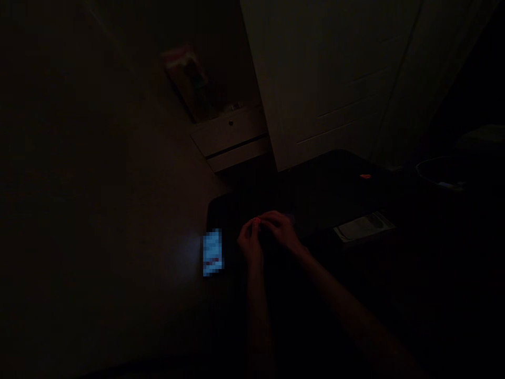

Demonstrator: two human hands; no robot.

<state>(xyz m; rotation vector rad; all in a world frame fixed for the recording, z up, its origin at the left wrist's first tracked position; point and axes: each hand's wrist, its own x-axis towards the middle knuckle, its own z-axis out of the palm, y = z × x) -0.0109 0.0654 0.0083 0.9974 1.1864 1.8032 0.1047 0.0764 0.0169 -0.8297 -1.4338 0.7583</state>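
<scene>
In the dim head view, my left hand (249, 236) and my right hand (279, 225) meet above a dark tabletop (323, 184). Between their fingertips is a small glowing red-orange piece (258, 220), too small and dark to name. Both hands have their fingers pinched together at it. Just beyond my right hand lies a faint purplish item (291, 217), mostly hidden. Left of my left hand, a lit screen (213, 252) shows blue-white and blurred into blocks.
A small orange piece (365, 176) lies farther right on the tabletop. Beyond stand a drawer unit (236, 142) and a pale panelled door (335, 79). A paper-like sheet (365, 226) is at the near right edge. A colourful package (189, 79) sits on the drawers.
</scene>
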